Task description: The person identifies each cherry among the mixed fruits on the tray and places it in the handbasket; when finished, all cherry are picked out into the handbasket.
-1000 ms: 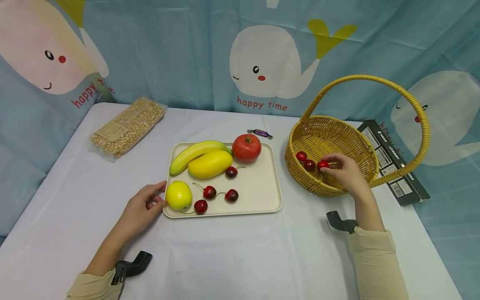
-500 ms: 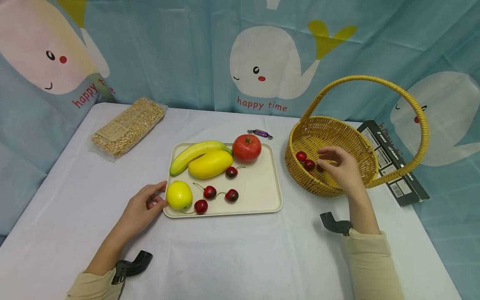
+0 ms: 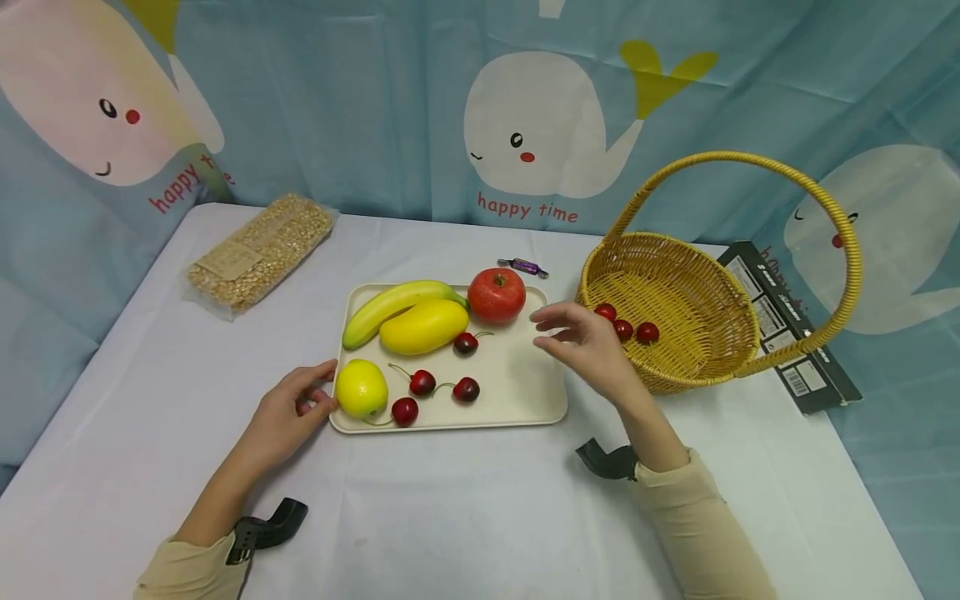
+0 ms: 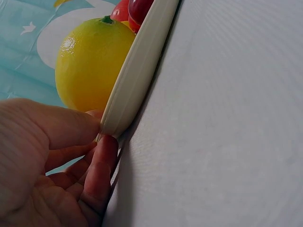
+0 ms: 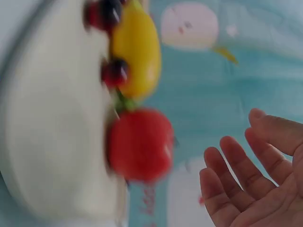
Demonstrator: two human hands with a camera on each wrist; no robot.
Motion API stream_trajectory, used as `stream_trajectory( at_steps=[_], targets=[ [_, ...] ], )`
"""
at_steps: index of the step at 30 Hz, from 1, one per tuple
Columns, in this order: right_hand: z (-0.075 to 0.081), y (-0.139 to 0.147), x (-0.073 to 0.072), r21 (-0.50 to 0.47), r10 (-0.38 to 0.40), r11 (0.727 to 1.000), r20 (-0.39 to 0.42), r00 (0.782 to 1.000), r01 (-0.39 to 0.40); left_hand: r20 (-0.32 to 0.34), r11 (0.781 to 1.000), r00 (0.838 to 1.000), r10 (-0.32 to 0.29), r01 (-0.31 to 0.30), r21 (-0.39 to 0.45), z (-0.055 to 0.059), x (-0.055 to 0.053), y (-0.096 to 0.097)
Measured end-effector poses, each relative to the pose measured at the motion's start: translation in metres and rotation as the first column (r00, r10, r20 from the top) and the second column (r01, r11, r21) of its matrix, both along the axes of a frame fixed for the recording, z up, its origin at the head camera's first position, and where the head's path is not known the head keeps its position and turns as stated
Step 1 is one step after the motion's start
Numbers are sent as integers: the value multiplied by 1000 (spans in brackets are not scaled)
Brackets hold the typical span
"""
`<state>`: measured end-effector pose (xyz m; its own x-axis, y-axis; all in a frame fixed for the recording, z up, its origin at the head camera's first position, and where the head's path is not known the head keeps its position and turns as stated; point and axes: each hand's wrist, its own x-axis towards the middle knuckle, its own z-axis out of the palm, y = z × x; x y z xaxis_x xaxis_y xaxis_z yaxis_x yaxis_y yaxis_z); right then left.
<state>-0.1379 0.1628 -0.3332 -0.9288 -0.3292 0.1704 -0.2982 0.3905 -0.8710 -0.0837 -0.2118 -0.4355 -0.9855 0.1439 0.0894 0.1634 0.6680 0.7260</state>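
Note:
My left hand pinches the left rim of a cream tray; in the left wrist view the thumb lies over the rim and a finger is below it. Beside that hand sits a yellow lemon-like fruit. The tray also bears a banana, a yellow mango-like fruit, a red pomegranate-like fruit and several stemmed cherries. My right hand hovers over the tray's right edge, fingers relaxed and holding nothing. Three cherries lie in the yellow wicker basket.
The basket's tall arched handle rises at the right. Behind it lies a black box. A bag of grains is at the back left, and a purple-wrapped candy lies behind the tray. A patterned curtain hangs behind the table.
My right hand has let go of a cherry in the basket and moved left, out of the basket to the tray's right edge. The left hand stays on the tray rim.

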Motion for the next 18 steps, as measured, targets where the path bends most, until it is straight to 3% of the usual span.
stream_trajectory(
  at_steps=[10, 13, 18],
  targets=[
    [-52, -39, -5, 66, 212, 974, 98, 972, -219, 16, 1000, 1000, 2, -2, -8, 1, -1, 1],
    [-59, -46, -4, 130, 260, 952, 121, 958, -275, 8, 1000, 1000, 1, -1, -9, 1, -1, 1],
    [-66, -54, -4, 276, 321, 894, 160, 934, -354, -2, 1000, 1000, 2, -2, 1, 0, 0, 0]
  ],
)
